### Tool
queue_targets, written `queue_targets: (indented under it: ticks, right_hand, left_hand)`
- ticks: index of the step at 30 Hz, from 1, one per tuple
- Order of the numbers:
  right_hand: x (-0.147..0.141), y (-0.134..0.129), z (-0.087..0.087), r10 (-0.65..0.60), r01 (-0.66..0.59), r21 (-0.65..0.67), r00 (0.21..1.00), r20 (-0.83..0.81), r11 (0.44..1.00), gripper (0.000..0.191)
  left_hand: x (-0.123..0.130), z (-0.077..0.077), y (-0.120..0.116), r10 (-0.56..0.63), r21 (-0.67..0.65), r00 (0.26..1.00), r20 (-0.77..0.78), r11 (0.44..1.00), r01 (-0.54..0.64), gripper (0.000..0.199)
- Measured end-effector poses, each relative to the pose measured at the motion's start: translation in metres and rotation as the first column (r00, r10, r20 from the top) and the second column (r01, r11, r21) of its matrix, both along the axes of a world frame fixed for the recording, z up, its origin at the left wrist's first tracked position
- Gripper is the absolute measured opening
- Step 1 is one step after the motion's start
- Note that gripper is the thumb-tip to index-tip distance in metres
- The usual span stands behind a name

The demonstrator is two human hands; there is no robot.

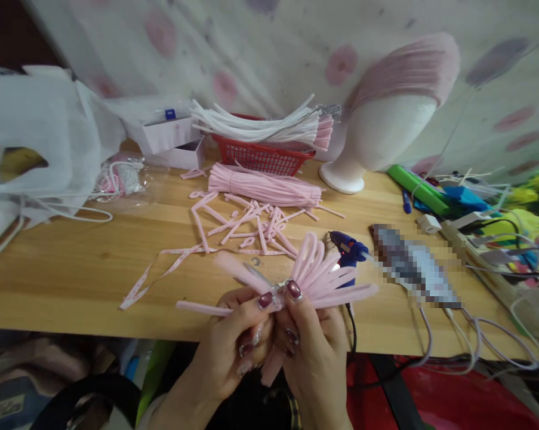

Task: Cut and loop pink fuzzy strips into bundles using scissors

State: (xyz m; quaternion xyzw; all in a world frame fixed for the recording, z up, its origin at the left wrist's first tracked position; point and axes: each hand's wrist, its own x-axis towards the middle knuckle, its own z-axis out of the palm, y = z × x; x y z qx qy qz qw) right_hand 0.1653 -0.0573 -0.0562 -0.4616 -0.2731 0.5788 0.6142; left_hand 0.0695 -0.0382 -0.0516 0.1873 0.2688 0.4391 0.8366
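Note:
Both hands meet at the table's front edge around a cluster of looped pink pipe cleaners [323, 272]. My left hand [228, 340] pinches the gathered middle between thumb and fingers, with straight ends sticking out to the left. My right hand [318, 337] is closed on the same middle, and the loops fan out above and to the right of it. One pink end hangs below between the hands. Something silvery shows at the pinch, too small to make out. Just beyond lie loose bent pink pipe cleaners [255, 224] and a blue hot glue gun [350, 254].
A pink pipe cleaner bundle [264, 186] lies before a red basket [260, 156] of white and pink stems. A measuring tape [139, 289] curls at left. A white foam head [385, 131] stands behind. Cables [475, 340] and clutter fill the right; white bags [40, 137] stand left.

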Motion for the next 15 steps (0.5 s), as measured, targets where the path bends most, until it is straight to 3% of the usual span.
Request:
queue_targets:
  ticks: [3,7,15]
  right_hand:
    - [-0.005,-0.003,-0.002,-0.024,0.024,-0.014,1.0,0.013,1.0,0.058]
    - [-0.012,-0.003,0.005,-0.213,0.213,-0.002,0.977,0.009,0.977,0.048]
    - [-0.019,0.002,0.018,-0.227,0.207,-0.13,0.961,-0.16,0.97,0.049]
  left_hand:
    - [0.003,-0.007,-0.008,0.046,0.029,0.999,0.004,0.999,-0.046,0.053]
    - [0.005,-0.011,-0.015,0.073,0.059,0.997,0.033,0.995,-0.074,0.06]
    - [0.003,-0.007,-0.016,0.135,-0.063,0.982,0.134,0.99,-0.127,0.058]
